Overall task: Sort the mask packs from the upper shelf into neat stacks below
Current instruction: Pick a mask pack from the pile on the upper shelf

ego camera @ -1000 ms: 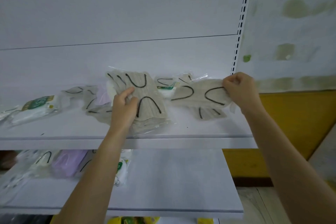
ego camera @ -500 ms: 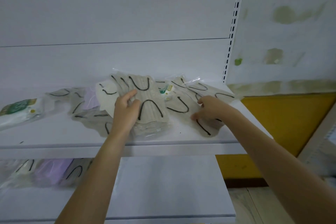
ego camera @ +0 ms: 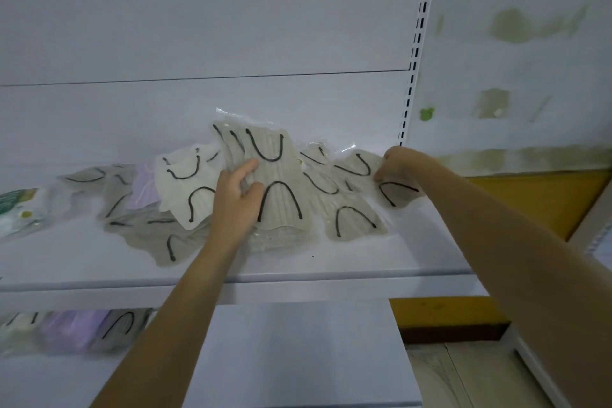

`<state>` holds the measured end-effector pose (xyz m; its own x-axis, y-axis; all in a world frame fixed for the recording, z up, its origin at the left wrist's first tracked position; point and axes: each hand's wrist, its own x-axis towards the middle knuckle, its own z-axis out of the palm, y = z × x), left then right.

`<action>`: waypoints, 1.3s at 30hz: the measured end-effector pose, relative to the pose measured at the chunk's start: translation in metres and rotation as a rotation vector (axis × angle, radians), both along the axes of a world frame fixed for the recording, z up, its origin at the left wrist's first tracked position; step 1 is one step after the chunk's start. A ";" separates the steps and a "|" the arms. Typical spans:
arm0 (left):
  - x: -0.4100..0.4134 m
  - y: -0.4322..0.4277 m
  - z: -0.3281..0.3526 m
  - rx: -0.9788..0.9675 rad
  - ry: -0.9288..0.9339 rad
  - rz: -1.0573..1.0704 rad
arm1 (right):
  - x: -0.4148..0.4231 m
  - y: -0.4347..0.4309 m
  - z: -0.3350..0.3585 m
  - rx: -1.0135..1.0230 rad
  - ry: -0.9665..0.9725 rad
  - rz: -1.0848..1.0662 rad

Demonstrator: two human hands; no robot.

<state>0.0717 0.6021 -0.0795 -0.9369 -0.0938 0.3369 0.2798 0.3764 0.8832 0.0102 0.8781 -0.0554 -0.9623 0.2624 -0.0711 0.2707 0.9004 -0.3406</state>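
Several clear packs of grey-beige masks with black ear loops lie scattered on the upper shelf (ego camera: pixel 331 278). My left hand (ego camera: pixel 236 199) grips a thick bundle of mask packs (ego camera: pixel 281 189), held tilted up at the shelf's middle. My right hand (ego camera: pixel 395 164) pinches the edge of another mask pack (ego camera: pixel 395 195) at the shelf's right end. One more pack (ego camera: pixel 351 219) lies flat between the two hands. A cream mask pack (ego camera: pixel 185 185) and a lilac pack (ego camera: pixel 144 189) lie to the left.
The lower shelf (ego camera: pixel 298 351) holds lilac and grey mask packs (ego camera: pixel 76 331) at its left. A green-labelled white pack (ego camera: pixel 15 212) sits at the upper shelf's far left. A slotted upright (ego camera: pixel 415 43) bounds the shelves on the right, with a yellow wall beyond it.
My right hand has moved from the flat packs out to the right end of the shelf and now pinches a pack's edge there. My left hand keeps its bundle.
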 end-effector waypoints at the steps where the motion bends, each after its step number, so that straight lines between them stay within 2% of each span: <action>1: -0.002 0.001 0.000 -0.010 0.002 -0.001 | -0.003 0.001 -0.001 0.005 0.018 0.007; 5: -0.008 0.007 0.000 -0.041 0.001 -0.012 | -0.007 0.004 0.000 0.047 0.079 0.006; 7: -0.010 0.009 0.000 -0.036 -0.004 -0.016 | -0.003 0.011 0.008 -0.082 0.145 0.020; 8: -0.011 0.009 -0.001 -0.028 -0.002 -0.012 | 0.000 0.015 0.015 -0.214 0.174 0.020; 12: -0.011 0.012 0.003 0.040 -0.019 -0.020 | 0.022 0.013 0.048 -0.984 0.218 0.069; 14: -0.011 0.018 0.009 0.085 -0.070 -0.050 | 0.030 -0.009 0.053 -1.241 0.188 0.128; 15: -0.009 0.021 0.013 0.139 -0.114 -0.090 | 0.034 -0.025 0.049 -1.305 0.178 0.150; 16: -0.010 0.023 0.016 0.208 -0.162 -0.129 | 0.037 -0.043 0.042 -1.299 0.183 0.172; 18: -0.012 0.025 0.018 0.297 -0.225 -0.169 | 0.039 -0.075 0.024 -1.158 0.197 0.217; 21: -0.013 0.019 0.013 0.193 -0.212 -0.104 | 0.034 -0.087 0.009 -0.893 0.225 0.232; 23: -0.011 0.012 0.004 0.176 -0.188 -0.059 | 0.028 -0.071 0.002 -0.447 0.313 0.219; 25: -0.011 0.004 -0.005 0.209 -0.166 -0.010 | 0.023 -0.055 -0.014 -0.054 0.219 0.204; 27: -0.011 -0.002 -0.012 0.226 -0.148 0.024 | 0.022 -0.051 -0.030 0.101 0.089 0.177; 32: -0.003 -0.002 -0.008 0.179 -0.004 -0.017 | 0.026 -0.067 -0.023 0.123 0.289 0.135; 34: -0.004 -0.004 -0.007 0.090 -0.025 0.024 | 0.033 -0.076 -0.016 -0.072 0.376 0.124; 36: -0.007 -0.006 -0.006 0.082 -0.045 0.052 | 0.050 -0.092 -0.008 -0.314 0.492 0.130; 39: -0.007 -0.002 0.000 0.124 -0.054 -0.004 | 0.079 -0.124 -0.001 -0.464 0.535 0.182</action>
<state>0.0649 0.5997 -0.0790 -0.9539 -0.1276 0.2716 0.2316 0.2622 0.9368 0.0894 0.7539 -0.0568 -0.9220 0.1518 0.3563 -0.1804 0.6459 -0.7418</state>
